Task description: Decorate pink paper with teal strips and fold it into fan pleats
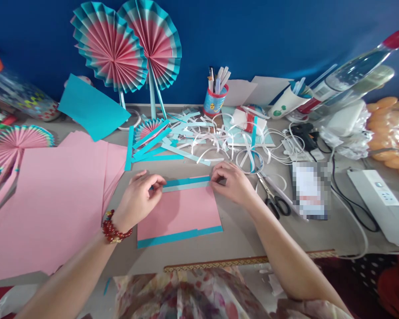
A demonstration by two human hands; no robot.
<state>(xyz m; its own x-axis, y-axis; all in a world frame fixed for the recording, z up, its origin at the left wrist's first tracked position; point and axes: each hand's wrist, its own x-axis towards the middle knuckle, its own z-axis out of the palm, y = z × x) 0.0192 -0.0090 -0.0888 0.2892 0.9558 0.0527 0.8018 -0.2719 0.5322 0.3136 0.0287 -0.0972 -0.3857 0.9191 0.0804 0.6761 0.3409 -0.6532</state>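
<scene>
A pink paper sheet (182, 212) lies flat before me, with a teal strip (179, 237) along its near edge and another teal strip (182, 182) along its far edge. Just inside the far one runs a pale blue paper strip (186, 187). My left hand (141, 195), a red beaded bracelet at its wrist, pinches the pale strip's left end. At the other end, the thumb and fingers of my right hand (232, 182) are closed on the same strip. Both fingertips hide the strip's ends. Scissors (272, 197) with black handles lie right of my right hand.
Large pink sheets (60, 195) spread at left. Loose paper strips (193, 133) pile up behind my hands. Pleated paper fans (113, 53) stand against the blue wall. A pen cup (215, 101), tape roll (249, 161), glue gun (304, 136), blurred phone-like rectangle (310, 190) and power strip (379, 190) are around.
</scene>
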